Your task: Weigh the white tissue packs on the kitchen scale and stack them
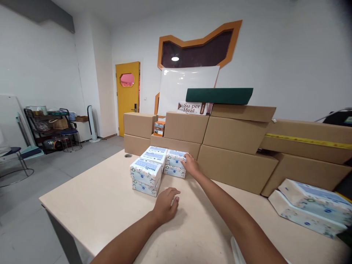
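Observation:
My right hand (190, 165) grips the right end of a white and blue tissue pack (175, 158), its fingers at the top edge and front face. That pack lies on another tissue pack (174, 171). To their left stands a stack of two tissue packs (145, 171), with more packs (154, 154) right behind it. My left hand (166, 205) is just in front of the stacks, low over the table, its fingers loosely curved and apart with nothing in them.
Brown cardboard boxes (233, 168) form a wall along the table's back and right. Two more tissue packs (316, 201) are stacked at the right. The wooden table (90, 205) ends at the left, near a round cable hole (128, 156). A dark green box (220, 96) tops the cartons.

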{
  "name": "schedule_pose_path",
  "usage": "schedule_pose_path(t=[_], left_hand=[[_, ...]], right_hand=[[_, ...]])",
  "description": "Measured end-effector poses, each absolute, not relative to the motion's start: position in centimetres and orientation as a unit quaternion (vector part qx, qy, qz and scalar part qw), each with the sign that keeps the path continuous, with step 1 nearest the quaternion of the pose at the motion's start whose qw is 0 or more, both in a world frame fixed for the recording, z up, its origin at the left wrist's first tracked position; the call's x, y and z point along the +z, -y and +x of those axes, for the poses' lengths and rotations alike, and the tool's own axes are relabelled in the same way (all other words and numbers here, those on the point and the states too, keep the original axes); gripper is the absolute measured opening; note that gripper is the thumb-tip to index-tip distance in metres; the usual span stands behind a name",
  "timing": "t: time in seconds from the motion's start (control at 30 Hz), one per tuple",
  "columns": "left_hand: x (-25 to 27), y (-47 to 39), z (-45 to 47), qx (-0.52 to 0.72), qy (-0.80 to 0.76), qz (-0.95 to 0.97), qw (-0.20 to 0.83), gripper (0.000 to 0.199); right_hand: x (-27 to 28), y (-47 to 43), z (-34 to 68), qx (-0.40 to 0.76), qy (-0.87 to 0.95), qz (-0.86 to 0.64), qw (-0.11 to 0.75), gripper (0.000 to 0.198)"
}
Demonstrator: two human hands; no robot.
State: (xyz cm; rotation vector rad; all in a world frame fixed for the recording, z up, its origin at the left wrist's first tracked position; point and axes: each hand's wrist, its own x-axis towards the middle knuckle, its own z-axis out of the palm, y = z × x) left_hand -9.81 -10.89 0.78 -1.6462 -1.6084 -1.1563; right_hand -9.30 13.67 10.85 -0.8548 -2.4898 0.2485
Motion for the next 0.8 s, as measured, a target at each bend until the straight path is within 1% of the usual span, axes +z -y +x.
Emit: schedule_pose_path(t=[0.1,0.17,0.3,0.4,0.5,0.6,0.67,0.8], left_hand=[[1.2,11.3,-9.7,-0.413,0.568,-0.628,0.335,0.026],[1.5,11.6,-9.5,-0.398,0.552,-0.627,0.38,0.032],[2.2,12.0,-10.1,-0.375,0.531,-0.565,0.507,0.046],[2.8,12.2,-11.3,-0.366,0.522,-0.539,0.55,0.051],[3.3,12.6,-13.0,-0.357,0.513,-0.541,0.563,0.046],[3.7,13.3,-14.8,-0.366,0.525,-0.52,0.565,0.047],[3.9,13.7,-16.0,-0.413,0.56,-0.469,0.543,0.05],[3.8,14.0,-18.7,-0.56,0.647,-0.28,0.435,0.06]], right_hand=[[10.8,-13.5,-9.4,0.092,0.911,-0.315,0.248,0.032],[10.7,-13.5,-9.4,0.092,0.911,-0.314,0.249,0.032],[10.7,-13.5,-9.4,0.09,0.912,-0.315,0.247,0.031],[10.7,-13.3,-9.3,0.087,0.913,-0.314,0.246,0.031],[10.7,-13.1,-9.1,0.083,0.914,-0.31,0.249,0.028],[10.7,-12.9,-8.8,0.077,0.912,-0.308,0.259,0.024],[10.8,-12.7,-8.5,0.069,0.908,-0.308,0.275,0.024],[11.1,-11.6,-7.9,0.055,0.893,-0.302,0.328,0.041]])
